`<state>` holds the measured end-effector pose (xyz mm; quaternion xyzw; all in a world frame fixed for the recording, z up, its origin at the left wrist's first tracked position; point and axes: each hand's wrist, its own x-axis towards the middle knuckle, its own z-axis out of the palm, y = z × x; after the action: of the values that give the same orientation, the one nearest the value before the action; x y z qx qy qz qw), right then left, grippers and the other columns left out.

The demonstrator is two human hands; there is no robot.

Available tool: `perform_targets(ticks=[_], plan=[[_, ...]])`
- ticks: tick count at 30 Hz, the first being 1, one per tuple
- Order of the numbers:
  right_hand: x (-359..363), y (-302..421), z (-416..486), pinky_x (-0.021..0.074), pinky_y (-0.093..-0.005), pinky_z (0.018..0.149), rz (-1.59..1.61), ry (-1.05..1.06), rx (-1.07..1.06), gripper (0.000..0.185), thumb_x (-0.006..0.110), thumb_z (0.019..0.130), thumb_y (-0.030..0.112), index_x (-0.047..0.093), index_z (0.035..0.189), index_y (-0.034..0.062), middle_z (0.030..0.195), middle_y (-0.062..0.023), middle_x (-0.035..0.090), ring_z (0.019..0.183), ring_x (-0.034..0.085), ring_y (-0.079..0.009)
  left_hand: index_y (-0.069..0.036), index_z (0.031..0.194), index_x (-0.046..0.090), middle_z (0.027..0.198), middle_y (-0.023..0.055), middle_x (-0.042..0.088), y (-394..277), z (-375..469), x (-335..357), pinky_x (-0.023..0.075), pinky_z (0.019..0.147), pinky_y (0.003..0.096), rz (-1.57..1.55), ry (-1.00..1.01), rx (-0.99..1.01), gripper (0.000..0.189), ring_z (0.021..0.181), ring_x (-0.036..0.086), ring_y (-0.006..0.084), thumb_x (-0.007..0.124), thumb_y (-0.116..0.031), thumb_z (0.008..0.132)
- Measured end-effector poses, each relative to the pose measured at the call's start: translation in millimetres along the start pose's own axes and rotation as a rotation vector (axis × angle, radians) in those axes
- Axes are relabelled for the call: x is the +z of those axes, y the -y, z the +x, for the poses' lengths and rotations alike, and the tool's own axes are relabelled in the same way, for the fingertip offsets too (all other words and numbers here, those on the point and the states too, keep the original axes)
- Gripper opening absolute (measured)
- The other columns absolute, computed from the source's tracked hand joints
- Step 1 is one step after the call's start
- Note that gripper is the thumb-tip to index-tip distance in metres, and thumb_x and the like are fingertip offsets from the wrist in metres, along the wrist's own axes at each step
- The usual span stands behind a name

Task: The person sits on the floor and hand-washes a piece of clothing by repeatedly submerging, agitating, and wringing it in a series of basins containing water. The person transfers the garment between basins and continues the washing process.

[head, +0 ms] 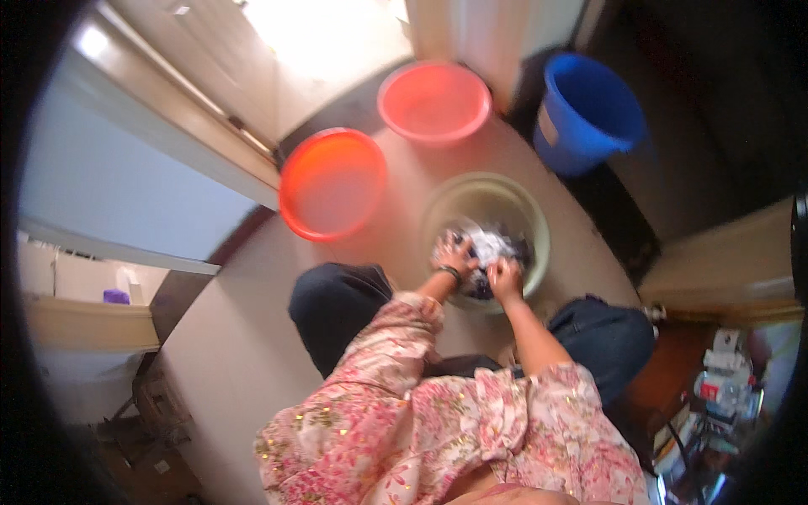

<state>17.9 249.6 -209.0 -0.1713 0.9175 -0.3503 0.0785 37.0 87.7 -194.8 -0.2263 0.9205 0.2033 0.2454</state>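
A pale green plastic basin [541,237] stands on the floor before me, with dark cloth [483,285] and a white patch, foam or lighter cloth [486,243], inside it. My left hand [456,255], with a dark band at the wrist, lies spread on the cloth at the basin's left side. Nearer its right side, my right hand [505,278] has its fingers curled against the cloth; whether they grip it is blurred. The bottom of the basin is hidden by its contents.
An orange-red basin [333,186] stands to the left, a pinkish-red basin [434,104] beyond. A tall blue bucket [584,117] is at the far right. Walls and doorways border the tiled floor [252,347]. Bottles and other items [719,388] crowd the lower right.
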Motion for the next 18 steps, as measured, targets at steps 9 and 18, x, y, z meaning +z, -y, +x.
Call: perform_targets(ticks=[9,18], plan=[[54.9,-29.0,36.3,0.0180,-0.0548,0.104,0.246,-0.129,0.469,0.095,0.066,0.071,0.051,0.012,0.143,0.0197,0.142,-0.0261,0.021,0.131,0.019,-0.0439,-0.039,0.142,0.016,0.142,0.0163,0.029,-23.1,5.4,-0.9,0.0328,0.094,0.0588,0.108,-0.197,0.008,0.081,0.128,0.029,0.0391,0.060,-0.051,0.075],[74.8,-58.3,71.8,0.0366,-0.0545,0.090,-0.145,0.107,0.657,0.062,0.050,0.074,0.059,0.059,0.110,0.0087,0.115,-0.0248,0.054,0.110,0.049,-0.0397,-0.033,0.140,0.026,0.134,0.0201,0.039,-25.6,62.2,2.4,0.0313,0.100,0.0537,-0.062,-0.204,0.080,0.075,0.129,0.028,0.0384,0.061,-0.046,0.075]])
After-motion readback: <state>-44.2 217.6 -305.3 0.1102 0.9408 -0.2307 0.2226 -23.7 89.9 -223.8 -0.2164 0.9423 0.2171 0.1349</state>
